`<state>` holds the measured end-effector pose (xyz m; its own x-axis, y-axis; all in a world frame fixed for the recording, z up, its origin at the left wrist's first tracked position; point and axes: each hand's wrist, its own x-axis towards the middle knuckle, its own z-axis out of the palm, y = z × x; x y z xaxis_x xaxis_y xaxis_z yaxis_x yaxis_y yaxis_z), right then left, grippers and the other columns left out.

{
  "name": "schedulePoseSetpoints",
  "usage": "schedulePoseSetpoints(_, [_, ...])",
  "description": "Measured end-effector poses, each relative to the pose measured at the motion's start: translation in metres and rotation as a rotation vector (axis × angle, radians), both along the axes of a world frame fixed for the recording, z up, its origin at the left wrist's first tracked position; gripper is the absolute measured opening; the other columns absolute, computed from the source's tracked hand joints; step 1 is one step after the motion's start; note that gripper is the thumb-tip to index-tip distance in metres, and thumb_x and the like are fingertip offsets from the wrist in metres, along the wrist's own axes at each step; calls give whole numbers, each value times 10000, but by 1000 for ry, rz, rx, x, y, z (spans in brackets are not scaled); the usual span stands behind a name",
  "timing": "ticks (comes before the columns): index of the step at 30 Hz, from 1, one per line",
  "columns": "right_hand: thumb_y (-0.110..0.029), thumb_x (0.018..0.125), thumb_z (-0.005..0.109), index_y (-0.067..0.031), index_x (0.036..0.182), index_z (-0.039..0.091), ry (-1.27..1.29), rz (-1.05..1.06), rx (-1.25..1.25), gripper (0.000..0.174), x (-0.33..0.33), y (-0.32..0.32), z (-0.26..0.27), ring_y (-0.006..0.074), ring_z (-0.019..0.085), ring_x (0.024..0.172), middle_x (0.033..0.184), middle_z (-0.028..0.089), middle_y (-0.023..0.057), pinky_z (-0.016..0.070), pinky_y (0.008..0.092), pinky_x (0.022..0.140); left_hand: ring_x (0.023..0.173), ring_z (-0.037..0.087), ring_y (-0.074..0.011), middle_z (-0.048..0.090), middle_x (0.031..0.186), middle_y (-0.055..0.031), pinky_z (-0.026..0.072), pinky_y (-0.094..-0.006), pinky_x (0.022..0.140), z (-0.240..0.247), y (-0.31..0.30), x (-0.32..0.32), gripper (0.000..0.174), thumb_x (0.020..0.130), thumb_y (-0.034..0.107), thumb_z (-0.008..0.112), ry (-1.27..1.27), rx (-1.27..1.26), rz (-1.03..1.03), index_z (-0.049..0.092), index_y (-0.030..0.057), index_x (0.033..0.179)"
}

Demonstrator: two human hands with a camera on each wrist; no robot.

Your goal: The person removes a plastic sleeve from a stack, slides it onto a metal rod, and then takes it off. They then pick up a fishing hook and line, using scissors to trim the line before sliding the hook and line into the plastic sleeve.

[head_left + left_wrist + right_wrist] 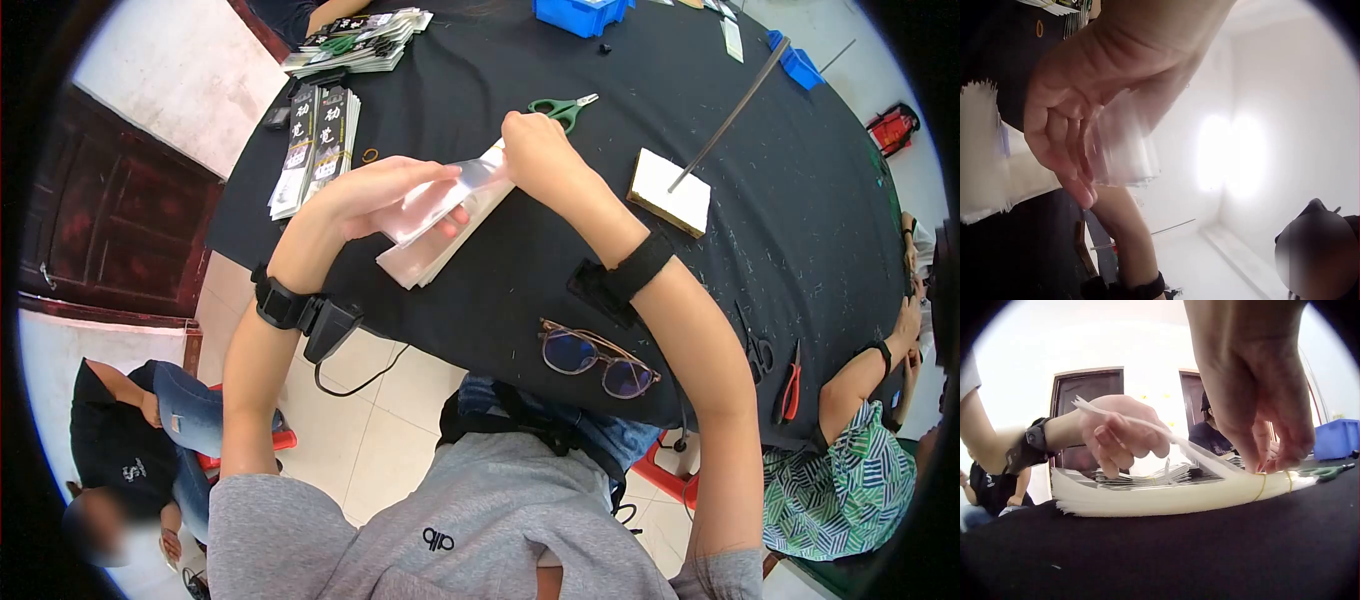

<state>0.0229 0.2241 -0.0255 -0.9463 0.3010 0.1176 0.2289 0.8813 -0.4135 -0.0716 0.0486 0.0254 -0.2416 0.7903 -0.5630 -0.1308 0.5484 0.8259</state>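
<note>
From where I stand, the left grip point(388, 190) holds clear sleeves point(428, 208) raised from the bundle point(1166, 500) on the table point(600, 285) while the right grip point(547, 157) pinches its banded end, apparently separating them, which next calls for a careful pull.

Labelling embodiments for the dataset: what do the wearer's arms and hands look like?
Left hand and right hand: human, no gloves. Short grey fabric sleeves, forearms uncovered. Left wrist: black strap carrying a boxy black device, with a thin black cable running from it. Right wrist: wide black fabric band with a dark block on its inner side. No legible markings on either.
</note>
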Motion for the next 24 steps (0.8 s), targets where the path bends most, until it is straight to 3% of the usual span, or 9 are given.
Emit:
schedulePoseSetpoints(2, [-28,746,631,107,912,648,-15,5,201,214,-3,-5,-10,430,596,967,1014,595,309,515,459,815,747,668,-162,667,925,-145,527,-234,683,5,-2,4,434,967,360,472,-26,-3,26,593,-43,1072])
schedulePoseSetpoints(7, [-36,729,648,86,909,662,-4,-129,107,218,3,-18,-2,438,564,997,1064,571,299,494,490,842,740,669,-154,670,1013,-162,530,-211,636,-13,-4,-9,494,981,398,428,-169,-51,124,578,-52,1121])
schedulePoseSetpoints(11, [-26,707,649,90,890,660,42,-89,-22,217,-1,-2,-2,449,609,947,1012,604,272,496,489,820,677,633,-83,692,922,-121,480,-158,531,-24,-4,-9,463,993,387,418,-177,-67,140,615,-23,1080])
schedulePoseSetpoints(13, [6,726,592,120,862,599,75,-83,-10,177,2,-1,1,447,613,883,929,604,297,496,475,788,646,594,-53,682,829,-72,449,-160,507,-27,-4,-12,443,988,395,441,14,-174,39,639,3,1050])
schedulePoseSetpoints(14, [38,745,535,149,833,539,108,-76,2,142,3,-1,2,445,618,820,845,603,321,497,461,756,740,611,-91,672,917,-79,489,-226,690,-26,-5,-13,445,995,379,436,45,-195,15,643,-12,1043])
schedulePoseSetpoints(18, [34,743,532,133,830,544,135,-117,-19,132,4,-4,3,440,616,842,840,605,313,492,466,764,727,605,-80,668,890,-49,488,-223,674,-23,-8,-10,388,984,353,479,45,-138,31,651,11,1045])
schedulePoseSetpoints(23, [27,749,529,82,881,567,129,-105,-131,148,2,3,-2,431,613,876,847,613,297,480,457,766,785,607,-79,636,986,-35,490,-216,677,-6,-4,-1,338,969,294,522,83,-56,87,600,9,1134])
schedulePoseSetpoints(24, [27,749,529,82,881,567,128,-106,-131,148,1,4,-3,431,613,876,847,613,297,480,457,766,803,601,-62,620,1030,-16,491,-206,679,5,-2,1,302,975,283,502,56,-78,26,586,44,1139])
